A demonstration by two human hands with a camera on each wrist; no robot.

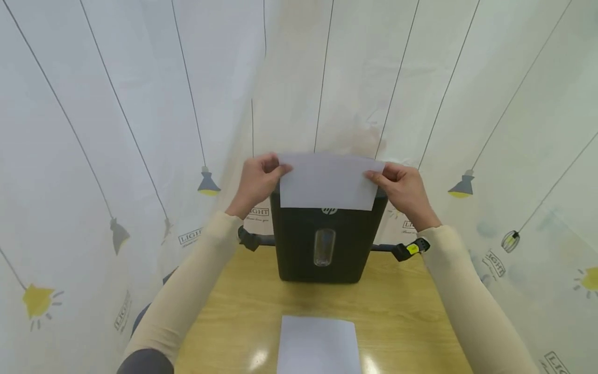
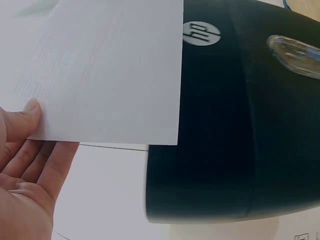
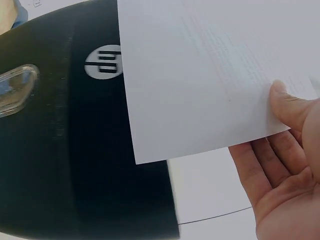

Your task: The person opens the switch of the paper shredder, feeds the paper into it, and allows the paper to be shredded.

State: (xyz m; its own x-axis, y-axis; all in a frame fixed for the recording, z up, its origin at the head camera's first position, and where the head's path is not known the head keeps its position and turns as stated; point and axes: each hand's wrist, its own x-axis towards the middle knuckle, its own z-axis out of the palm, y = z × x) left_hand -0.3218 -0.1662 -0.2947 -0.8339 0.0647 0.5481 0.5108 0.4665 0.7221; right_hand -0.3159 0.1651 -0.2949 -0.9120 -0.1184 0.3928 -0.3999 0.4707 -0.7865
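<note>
A wood-grained table [image 1: 243, 298] is carrying a black HP machine [image 1: 301, 246] at centre and white paper [image 1: 318, 345] at bottom centre.

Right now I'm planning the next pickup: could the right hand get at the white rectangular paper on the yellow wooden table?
Probably not while the right hand pinches the raised white paper sheet; if it let go, the way to the lower white paper looks free.
</note>
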